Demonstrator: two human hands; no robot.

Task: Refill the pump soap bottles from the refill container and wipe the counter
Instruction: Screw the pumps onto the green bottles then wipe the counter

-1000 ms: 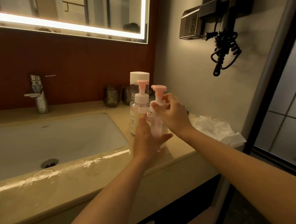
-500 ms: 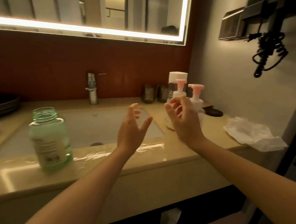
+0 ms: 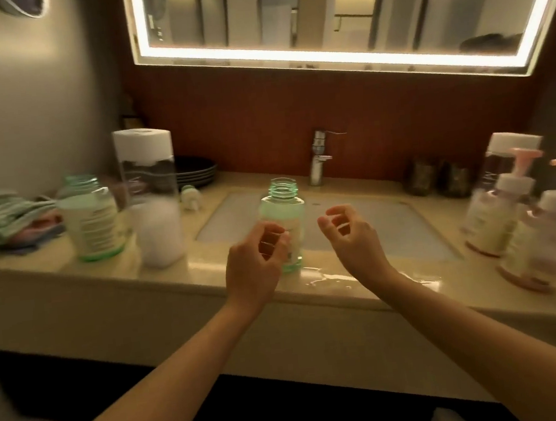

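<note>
My left hand (image 3: 256, 263) is at the centre of the frame. Its fingers are curled just in front of the lower body of the small green bottle (image 3: 284, 221). Whether they grip it or are only close to it, I cannot tell. My right hand (image 3: 352, 237) is a little to the right, apart from the bottle, with fingers loosely bent and holding nothing. The two hands are apart, one on each side of the bottle.

The green bottle stands upright near the front edge of the bench (image 3: 194, 269), before the sink (image 3: 390, 230). Its threaded neck is open with no cap, and it looks almost empty. I take it for the refill container. The pump soap bottles (image 3: 491, 220) stand at the right edge of the frame, well apart from it, with their pink pump heads on.

So I judge that the pouring is near its end. The next move is to take the green bottle firmly around its middle and set it aside, then to wipe. A wet shining patch (image 3: 327, 278) lies just beside the bottle's foot, so the bottle can slide. The folded cloths (image 3: 2, 220) lie at the far left.
</note>
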